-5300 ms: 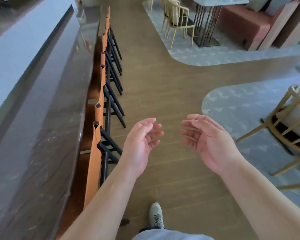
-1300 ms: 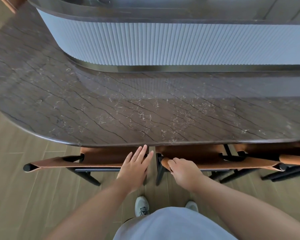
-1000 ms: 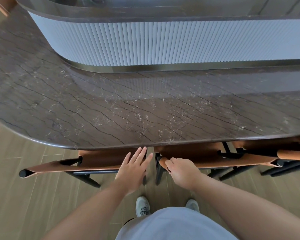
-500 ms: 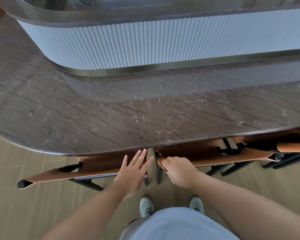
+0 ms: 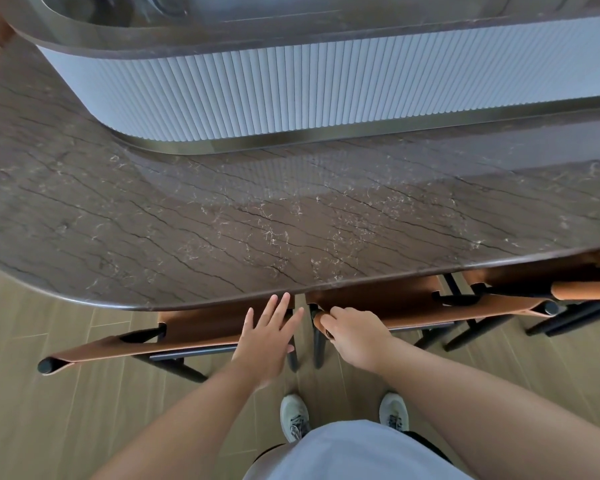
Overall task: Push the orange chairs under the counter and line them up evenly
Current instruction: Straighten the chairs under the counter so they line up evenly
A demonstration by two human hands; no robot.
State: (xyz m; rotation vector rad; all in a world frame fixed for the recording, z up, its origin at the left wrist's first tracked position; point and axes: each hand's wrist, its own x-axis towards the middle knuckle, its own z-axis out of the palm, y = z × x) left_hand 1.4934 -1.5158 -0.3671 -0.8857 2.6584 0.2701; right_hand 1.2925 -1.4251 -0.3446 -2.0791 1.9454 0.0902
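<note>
A dark veined marble table (image 5: 222,220) with a rounded left end fills the view, backed by a white fluted panel (image 5: 291,88). Three orange chairs are tucked along its near edge over a wood-plank floor (image 5: 32,410). Compared with a second ago, the left chair (image 5: 187,337) and the middle chair (image 5: 413,306) sit slightly deeper under the edge, so alignment seems nearly done. The left hand (image 5: 267,341) lies flat, fingers straight, on the left chair's back; the right hand (image 5: 354,332) is curled around the middle chair's backrest corner.

No legible text, label, brand, number or sign on any surface in view.
</note>
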